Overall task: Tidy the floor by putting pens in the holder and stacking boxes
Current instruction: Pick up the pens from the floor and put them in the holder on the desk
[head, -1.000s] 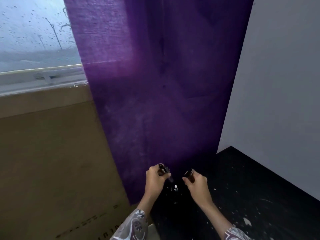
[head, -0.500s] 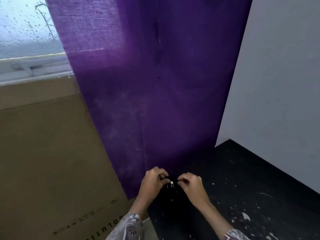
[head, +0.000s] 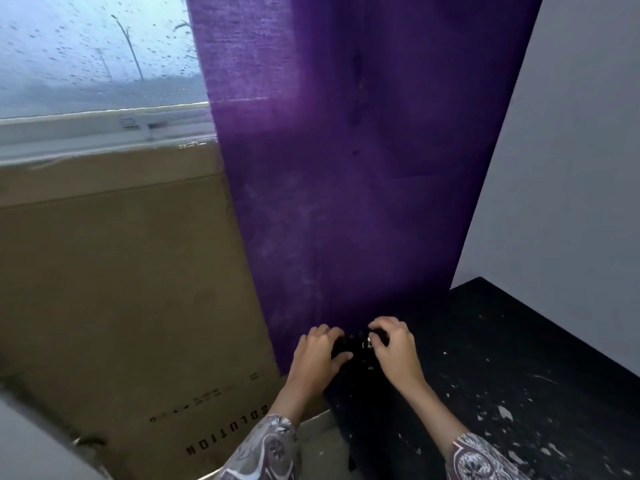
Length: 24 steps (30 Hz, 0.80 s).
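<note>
Purple curtain (head: 346, 168), rain-spotted window (head: 93, 46), grey wall (head: 571, 168), black speckled surface (head: 519, 375)

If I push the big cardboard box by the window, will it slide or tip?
The box looks broad, with a flat face, so it would probably slide, not tip. It seems stiff. Its weight cannot be judged; the contents are hidden.

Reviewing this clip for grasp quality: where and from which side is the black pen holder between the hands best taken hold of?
Judging loosely, since it is dark and blurred: grip the black pen holder by its side walls, from both sides, below the rim. The purple curtain closes off the far side. The left hand is curled round its left wall; the right hand pinches something dark at the rim.
</note>
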Available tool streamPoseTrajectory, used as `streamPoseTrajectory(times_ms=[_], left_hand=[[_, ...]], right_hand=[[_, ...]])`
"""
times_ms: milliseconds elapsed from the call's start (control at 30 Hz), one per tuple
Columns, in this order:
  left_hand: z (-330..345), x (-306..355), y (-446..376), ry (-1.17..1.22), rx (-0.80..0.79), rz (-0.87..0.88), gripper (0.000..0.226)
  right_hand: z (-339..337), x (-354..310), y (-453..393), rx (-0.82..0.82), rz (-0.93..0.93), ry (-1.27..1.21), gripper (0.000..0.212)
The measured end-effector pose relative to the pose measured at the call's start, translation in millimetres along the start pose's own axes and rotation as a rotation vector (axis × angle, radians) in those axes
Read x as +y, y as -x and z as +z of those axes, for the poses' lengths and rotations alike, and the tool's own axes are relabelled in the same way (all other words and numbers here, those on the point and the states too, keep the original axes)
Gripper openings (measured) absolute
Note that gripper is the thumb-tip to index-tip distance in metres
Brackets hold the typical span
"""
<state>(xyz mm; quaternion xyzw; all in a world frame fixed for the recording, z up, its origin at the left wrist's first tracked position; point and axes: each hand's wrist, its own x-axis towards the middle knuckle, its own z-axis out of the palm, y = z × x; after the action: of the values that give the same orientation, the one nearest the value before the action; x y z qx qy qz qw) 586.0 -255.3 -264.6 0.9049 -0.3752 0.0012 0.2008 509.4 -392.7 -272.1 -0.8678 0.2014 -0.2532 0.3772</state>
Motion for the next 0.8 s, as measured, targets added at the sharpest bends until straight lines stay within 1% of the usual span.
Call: streamPoseTrajectory(times_ms=[167,433,633,800], left_hand=[[-30,-22,53,0.011,0.032,-0.062,0.044],[-78,-65,172,-0.038,0.054,-0.182,0.044],[-105,-112,287,-0.07,0.048,-0.294,0.04],[-126,-148,396,-0.046,0.067,-0.409,0.037]], right_hand=[[15,-40,35,-0.045,-0.035,-0.065,0.02],[52,-112,110,-0.18,-0.065,-0.143,0.021],[92,-166,187,-0.216,-0.113,-0.171,0.018],[129,-211,263,-0.316,-0.128,-0.185,0.019]])
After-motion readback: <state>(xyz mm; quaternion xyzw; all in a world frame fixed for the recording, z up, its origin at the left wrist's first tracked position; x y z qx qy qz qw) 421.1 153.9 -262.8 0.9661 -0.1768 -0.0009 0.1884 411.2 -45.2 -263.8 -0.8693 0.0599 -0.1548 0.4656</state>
